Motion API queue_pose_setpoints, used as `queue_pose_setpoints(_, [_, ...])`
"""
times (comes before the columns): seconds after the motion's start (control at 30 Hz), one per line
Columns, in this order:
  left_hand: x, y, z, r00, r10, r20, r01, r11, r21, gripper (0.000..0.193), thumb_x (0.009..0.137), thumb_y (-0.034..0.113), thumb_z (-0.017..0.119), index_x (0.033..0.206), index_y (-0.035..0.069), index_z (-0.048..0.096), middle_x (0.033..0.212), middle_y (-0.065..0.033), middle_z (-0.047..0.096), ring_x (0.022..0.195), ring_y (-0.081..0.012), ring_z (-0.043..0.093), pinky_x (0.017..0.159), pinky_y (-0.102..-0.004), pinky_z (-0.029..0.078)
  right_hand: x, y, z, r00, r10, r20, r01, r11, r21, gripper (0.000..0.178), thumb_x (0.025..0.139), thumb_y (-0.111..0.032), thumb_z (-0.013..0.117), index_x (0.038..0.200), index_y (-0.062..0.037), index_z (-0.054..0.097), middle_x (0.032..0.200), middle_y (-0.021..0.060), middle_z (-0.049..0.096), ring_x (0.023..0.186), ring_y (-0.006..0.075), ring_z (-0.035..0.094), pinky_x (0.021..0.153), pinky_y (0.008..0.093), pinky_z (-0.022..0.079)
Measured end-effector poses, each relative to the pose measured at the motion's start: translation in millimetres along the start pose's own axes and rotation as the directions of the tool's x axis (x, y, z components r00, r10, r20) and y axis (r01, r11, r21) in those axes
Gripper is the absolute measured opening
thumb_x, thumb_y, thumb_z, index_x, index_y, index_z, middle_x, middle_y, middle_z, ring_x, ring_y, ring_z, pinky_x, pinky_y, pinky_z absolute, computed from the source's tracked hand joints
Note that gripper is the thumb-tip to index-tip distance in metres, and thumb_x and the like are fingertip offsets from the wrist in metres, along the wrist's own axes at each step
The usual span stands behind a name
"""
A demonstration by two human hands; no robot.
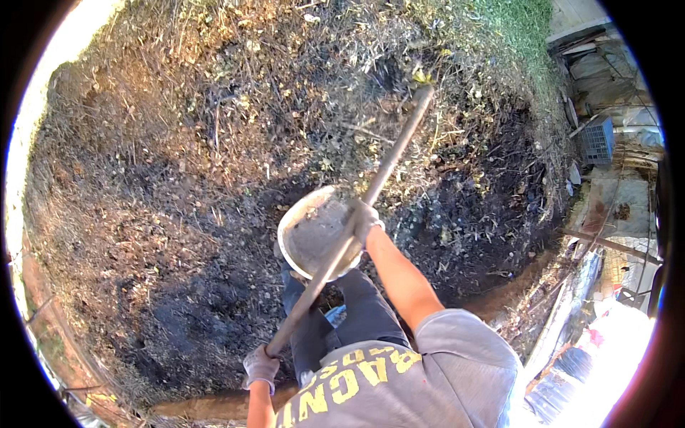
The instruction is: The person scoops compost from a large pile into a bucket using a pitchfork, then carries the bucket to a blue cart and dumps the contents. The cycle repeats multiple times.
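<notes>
the long wooden handle (401,143) slants across the person's front, overlapping a round basin (307,232) in view. it looks stiff, moderately light and rough rather than slippery, best gripped at mid-length and near the butt. the gloved right hand (365,220) wraps its middle, the gloved left hand (261,367) its lower end. leaf litter (178,178) surrounds them.

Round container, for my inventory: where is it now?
In the head view, the round container is just left of centre, beneath the pole and left of the right hand.
</notes>
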State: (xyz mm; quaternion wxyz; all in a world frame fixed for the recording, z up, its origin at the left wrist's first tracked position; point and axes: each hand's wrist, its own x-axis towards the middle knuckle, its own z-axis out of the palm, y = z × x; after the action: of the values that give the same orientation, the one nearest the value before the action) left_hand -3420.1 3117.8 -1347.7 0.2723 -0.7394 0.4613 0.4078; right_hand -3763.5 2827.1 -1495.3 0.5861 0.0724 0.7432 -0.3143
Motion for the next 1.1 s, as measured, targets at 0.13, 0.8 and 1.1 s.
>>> queue_pose_setpoints(0.13, [-19.5,-14.2,30.9,0.998,-0.026,-0.057,0.024,0.999,-0.028,0.034,0.071,0.026,0.067,0.102,0.015,0.065,0.091,-0.0138,0.068,0.088,-0.0323,0.065,0.08,-0.0416,0.051,-7.7,5.2,-15.5,0.997,0.037,0.07,-0.053,0.97,0.239,0.015,0.08,-0.018,0.064,0.075,-0.0068,0.055,0.059,0.0045,0.053,0.05,0.0188,0.054,0.047,0.0315,0.047])
queue_pose_setpoints(0.8, [4.5,-27.4,11.2,0.973,0.176,0.15,-0.182,0.983,0.024,0.04,0.073,0.042,0.065,0.101,0.013,0.063,0.092,-0.0159,0.068,0.089,-0.0375,0.064,0.08,-0.0444,0.05,-17.7,65.5,8.4,0.969,-0.033,-0.244,-0.055,0.937,-0.344,0.032,0.073,-0.025,0.063,0.09,0.0009,0.066,0.077,0.015,0.067,0.067,0.0245,0.066,0.064,0.0322,0.054])
queue_pose_setpoints(1.1, [-122.5,-226.6,53.0,0.993,-0.095,0.069,0.091,0.995,0.051,0.04,0.065,0.034,0.074,0.094,0.009,0.064,0.09,-0.0158,0.068,0.087,-0.0346,0.065,0.08,-0.0451,0.051,-135.2,245.5,11.8,0.902,0.421,0.097,-0.419,0.907,-0.034,0.023,0.068,-0.012,0.07,0.085,0.0001,0.06,0.078,0.0147,0.064,0.063,0.0288,0.064,0.054,0.0383,0.053])
